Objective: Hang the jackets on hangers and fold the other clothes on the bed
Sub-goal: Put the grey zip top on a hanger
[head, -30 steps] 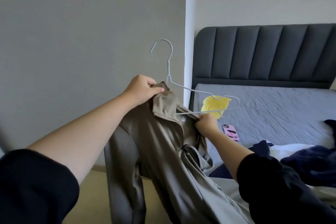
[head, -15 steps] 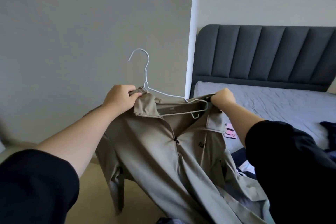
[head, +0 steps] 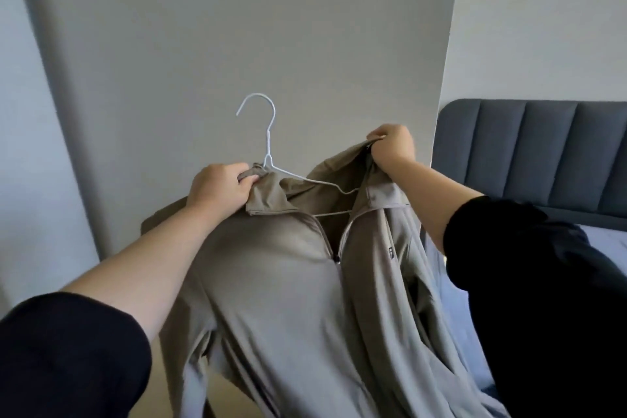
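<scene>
- The step in hand, as I judge it, is dressing the taupe jacket (head: 281,282) onto the white wire hanger (head: 268,142). One shoulder looks seated and the other is not yet on.
- The left hand (head: 220,192) is curled tight around the bunched collar and shoulder cloth, right at the base of the hanger's neck. It seems to clamp wire and cloth together. The hook stands upright above it, free in the air.
- The right hand (head: 393,148) pinches the other collar edge and holds it up and out, above the hanger's bare end. That end shows inside the open neck, between the two hands.
- The next move calls for drawing that lifted shoulder over the exposed wire end, then letting the cloth settle, while the left grip keeps the hanger level.
- The jacket hangs in the air in front of the grey wall (head: 237,27), front part-zipped. Its right side trails toward the near edge of the bed (head: 607,241), below the padded headboard (head: 529,149).
</scene>
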Available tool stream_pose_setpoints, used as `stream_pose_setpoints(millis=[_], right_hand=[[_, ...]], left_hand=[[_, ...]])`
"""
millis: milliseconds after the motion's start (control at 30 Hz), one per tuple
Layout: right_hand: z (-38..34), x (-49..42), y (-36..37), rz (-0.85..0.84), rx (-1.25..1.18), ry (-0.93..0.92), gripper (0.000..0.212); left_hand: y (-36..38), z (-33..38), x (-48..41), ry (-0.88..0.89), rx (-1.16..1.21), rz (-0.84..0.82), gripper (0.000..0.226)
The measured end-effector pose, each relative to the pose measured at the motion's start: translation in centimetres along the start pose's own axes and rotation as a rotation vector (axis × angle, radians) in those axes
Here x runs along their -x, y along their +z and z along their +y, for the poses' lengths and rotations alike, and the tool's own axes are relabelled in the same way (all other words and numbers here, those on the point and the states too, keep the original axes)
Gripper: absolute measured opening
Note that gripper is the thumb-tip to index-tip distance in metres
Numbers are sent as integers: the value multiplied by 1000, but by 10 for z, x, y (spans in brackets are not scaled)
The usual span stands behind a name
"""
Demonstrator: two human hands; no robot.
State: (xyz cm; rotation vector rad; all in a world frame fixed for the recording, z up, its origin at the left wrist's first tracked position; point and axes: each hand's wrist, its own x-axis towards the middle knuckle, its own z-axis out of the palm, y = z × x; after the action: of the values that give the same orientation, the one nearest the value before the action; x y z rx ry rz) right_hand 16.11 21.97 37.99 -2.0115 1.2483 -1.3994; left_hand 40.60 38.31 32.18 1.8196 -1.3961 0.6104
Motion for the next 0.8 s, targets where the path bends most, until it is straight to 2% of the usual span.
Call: stream_pose_setpoints(millis=[133,233,267,367,433,500,600,700,800], right_hand=[[-48,-6,17,23,-31,-205,42],[-76,-7,26,14,44,-348,42],[-80,-5,29,6,125,-384,39],[-77,7,42,-95,590,-439,19],[-65,15,47,-171,749,-322,5],[-54,18,51,-237,646,-124,14],[-57,19,56,-281,315,65,26],[-77,23,61,-334,21,166,34],[-108,24,62,-326,-206,178,32]], left_hand=[[-38,-16,-12,97,-152,38,23],[-57,-22,-20,123,-217,96,21],[-62,-24,-23,108,-219,117,22],[-70,-33,-22,72,-212,122,27],[-69,-40,-14,88,-221,78,28],[-64,-45,-5,119,-234,27,28],[-53,-44,4,163,-276,-50,24],[-42,-37,8,171,-286,-107,22],[-29,-30,12,199,-283,-140,24]])
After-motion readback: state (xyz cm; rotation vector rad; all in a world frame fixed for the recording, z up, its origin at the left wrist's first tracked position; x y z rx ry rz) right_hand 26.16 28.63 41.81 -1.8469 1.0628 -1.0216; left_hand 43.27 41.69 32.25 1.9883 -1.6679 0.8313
